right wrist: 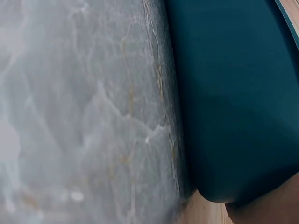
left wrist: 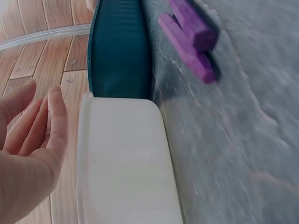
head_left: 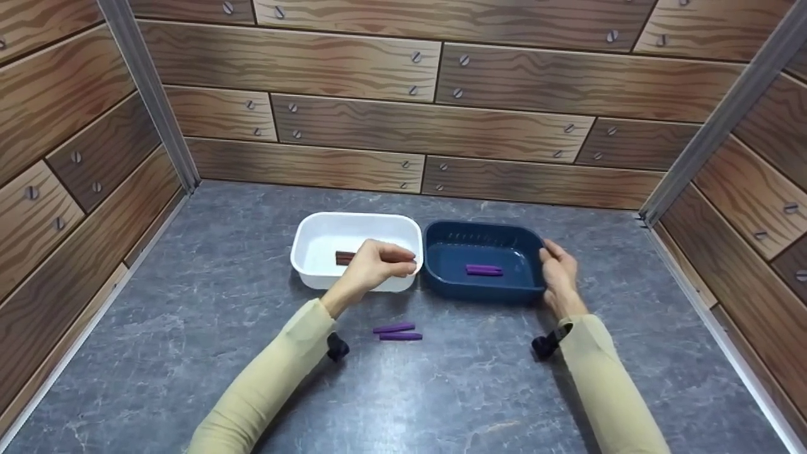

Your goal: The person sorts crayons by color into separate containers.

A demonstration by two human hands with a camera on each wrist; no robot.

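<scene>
Left hand point(head_left: 372, 268): half open, empty, over right side of white tub point(head_left: 394, 284)
Right hand point(head_left: 560, 271): curled on right end of blue tub point(head_left: 480, 292)
Purple sticks point(head_left: 484, 270): two in blue tub, two nearer on table point(head_left: 189, 315)
Brown sticks point(head_left: 344, 258): in white tub
</scene>
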